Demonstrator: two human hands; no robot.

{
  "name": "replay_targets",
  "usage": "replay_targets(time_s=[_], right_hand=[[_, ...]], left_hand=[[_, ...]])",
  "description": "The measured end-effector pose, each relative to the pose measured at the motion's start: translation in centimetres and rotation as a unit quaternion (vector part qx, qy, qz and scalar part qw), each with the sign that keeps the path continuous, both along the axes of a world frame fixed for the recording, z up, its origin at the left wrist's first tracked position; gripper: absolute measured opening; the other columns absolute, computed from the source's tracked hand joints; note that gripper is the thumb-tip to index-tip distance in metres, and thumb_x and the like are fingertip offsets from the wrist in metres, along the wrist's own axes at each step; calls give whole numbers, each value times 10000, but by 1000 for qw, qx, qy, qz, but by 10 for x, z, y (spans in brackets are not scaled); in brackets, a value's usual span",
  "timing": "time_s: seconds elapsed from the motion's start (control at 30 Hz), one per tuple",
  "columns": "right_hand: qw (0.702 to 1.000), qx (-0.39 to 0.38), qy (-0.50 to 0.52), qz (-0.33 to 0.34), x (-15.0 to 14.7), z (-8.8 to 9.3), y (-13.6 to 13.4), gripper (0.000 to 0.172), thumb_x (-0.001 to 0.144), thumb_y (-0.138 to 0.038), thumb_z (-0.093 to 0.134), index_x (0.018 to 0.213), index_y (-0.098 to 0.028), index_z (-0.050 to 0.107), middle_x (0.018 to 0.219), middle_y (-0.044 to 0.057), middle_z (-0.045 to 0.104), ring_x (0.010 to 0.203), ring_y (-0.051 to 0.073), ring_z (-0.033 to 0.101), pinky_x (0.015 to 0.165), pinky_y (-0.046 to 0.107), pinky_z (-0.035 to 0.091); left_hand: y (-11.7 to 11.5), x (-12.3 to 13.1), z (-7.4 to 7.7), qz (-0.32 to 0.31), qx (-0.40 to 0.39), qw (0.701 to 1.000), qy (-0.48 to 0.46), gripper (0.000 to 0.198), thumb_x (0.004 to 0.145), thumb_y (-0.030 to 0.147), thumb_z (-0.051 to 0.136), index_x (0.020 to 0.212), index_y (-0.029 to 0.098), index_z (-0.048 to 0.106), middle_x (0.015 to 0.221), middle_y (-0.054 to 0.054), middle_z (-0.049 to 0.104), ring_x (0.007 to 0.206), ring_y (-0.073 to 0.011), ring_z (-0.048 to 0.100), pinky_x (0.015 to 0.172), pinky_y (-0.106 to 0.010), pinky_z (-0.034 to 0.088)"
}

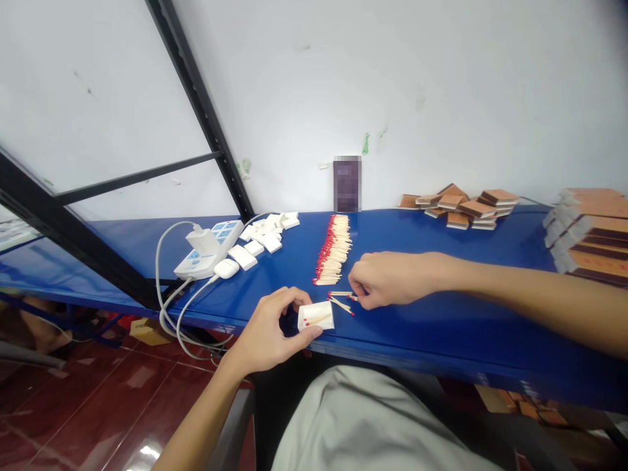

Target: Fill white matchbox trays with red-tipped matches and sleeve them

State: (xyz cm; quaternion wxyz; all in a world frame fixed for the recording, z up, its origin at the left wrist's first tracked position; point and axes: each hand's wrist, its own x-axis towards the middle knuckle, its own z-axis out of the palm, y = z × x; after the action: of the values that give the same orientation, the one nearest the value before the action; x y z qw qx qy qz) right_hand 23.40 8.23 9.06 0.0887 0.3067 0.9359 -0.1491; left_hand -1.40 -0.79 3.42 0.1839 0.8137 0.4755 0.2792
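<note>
My left hand (272,330) grips a small white matchbox tray (316,316) by its sides at the near edge of the blue shelf (441,314); a few red-tipped matches lie inside it. My right hand (387,280) rests on the shelf with its fingers pinched over a few loose matches (342,301) just right of the tray. Behind them lies a long row of red-tipped matches (333,250).
Several empty white trays (265,235) lie beside a white power strip (209,248) with plugged cables and a white earbud case (226,268). Brown matchbox sleeves are piled at the back (464,206) and stacked at far right (591,232). A black frame post (206,118) slants left.
</note>
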Motion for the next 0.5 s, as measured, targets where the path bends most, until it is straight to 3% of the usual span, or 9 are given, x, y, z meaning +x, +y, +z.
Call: replay_targets(time_s=[0.3,0.5], right_hand=[[993,6,116,-20,-13,-4,-8,125,779,-290,608,757,-181,665,691,1,668,601,121,555,566,233,350],[993,-9,119,-20,-17,-12,-10,125,784,-273,609,783,-172,682,720,16,683,614,126,567,553,232,347]], left_hand=[[2,1,1,2,-3,1000,-4,199,852,356,677,950,203,596,907,17,643,780,-152,513,749,-287,371],[2,1,0,-3,-3,1000,-6,193,852,337,677,963,202,595,886,21,635,776,-148,518,744,-281,370]])
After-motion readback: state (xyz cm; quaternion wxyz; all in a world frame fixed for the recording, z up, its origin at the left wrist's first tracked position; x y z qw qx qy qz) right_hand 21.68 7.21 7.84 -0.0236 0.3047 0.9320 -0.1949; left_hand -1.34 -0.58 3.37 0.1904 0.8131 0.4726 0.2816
